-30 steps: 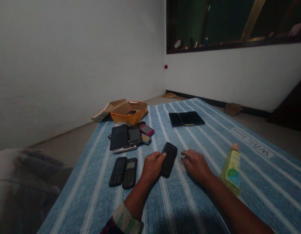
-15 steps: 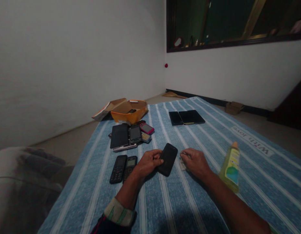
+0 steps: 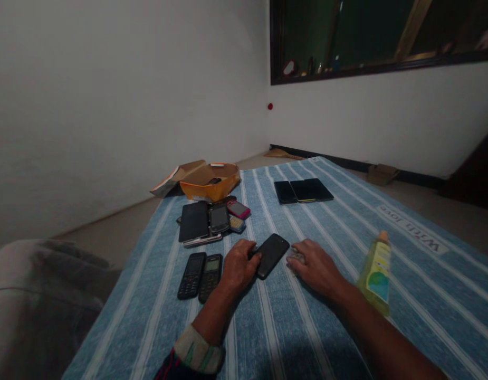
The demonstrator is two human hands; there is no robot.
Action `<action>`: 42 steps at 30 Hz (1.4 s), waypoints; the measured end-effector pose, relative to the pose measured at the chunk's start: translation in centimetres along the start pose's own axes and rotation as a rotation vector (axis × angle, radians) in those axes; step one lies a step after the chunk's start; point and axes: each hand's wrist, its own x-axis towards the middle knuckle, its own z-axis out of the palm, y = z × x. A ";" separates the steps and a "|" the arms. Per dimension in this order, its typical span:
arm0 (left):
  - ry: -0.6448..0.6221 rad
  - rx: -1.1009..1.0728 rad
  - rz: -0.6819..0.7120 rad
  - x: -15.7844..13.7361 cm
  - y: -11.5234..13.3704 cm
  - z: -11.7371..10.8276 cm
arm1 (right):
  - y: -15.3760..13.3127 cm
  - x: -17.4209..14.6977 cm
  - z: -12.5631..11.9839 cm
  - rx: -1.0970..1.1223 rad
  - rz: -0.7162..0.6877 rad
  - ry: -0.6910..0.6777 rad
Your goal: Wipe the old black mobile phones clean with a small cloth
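Note:
A black smartphone (image 3: 273,255) lies at a slant over the striped cloth, its left edge gripped between the thumb and fingers of my left hand (image 3: 239,266). Just right of the phone, my right hand (image 3: 313,264) is closed on a small crumpled pale cloth (image 3: 296,255), most of it hidden by the fingers. Two black keypad phones, one (image 3: 192,275) at the left and another (image 3: 210,277) beside my left wrist, lie side by side.
Behind them is a pile of phones with a dark flat one (image 3: 193,221) and a pink one (image 3: 238,209). An open orange box (image 3: 212,189) stands beyond. Dark tablets or phones (image 3: 303,191) lie at the back right. A yellow-green bottle (image 3: 376,274) is on the right.
The phone has tipped flatter, and my left hand has shifted its hold along the edge. My right hand has gathered the pale cloth more tightly into its fingers.

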 end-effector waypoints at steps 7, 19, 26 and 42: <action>-0.056 0.217 0.114 -1.2 1.2 -0.1 | 0.7 -1.1 -1.7 -0.143 -0.132 -0.164; -0.066 0.116 0.157 -3.6 -0.2 0.9 | 1.3 0.6 0.4 0.057 -0.084 0.172; -0.017 0.070 0.087 -3.6 -0.5 1.5 | -1.0 2.2 3.9 -0.020 -0.217 0.305; 0.033 0.072 0.108 -3.8 -0.5 1.5 | 0.3 1.6 4.0 -0.118 -0.456 0.197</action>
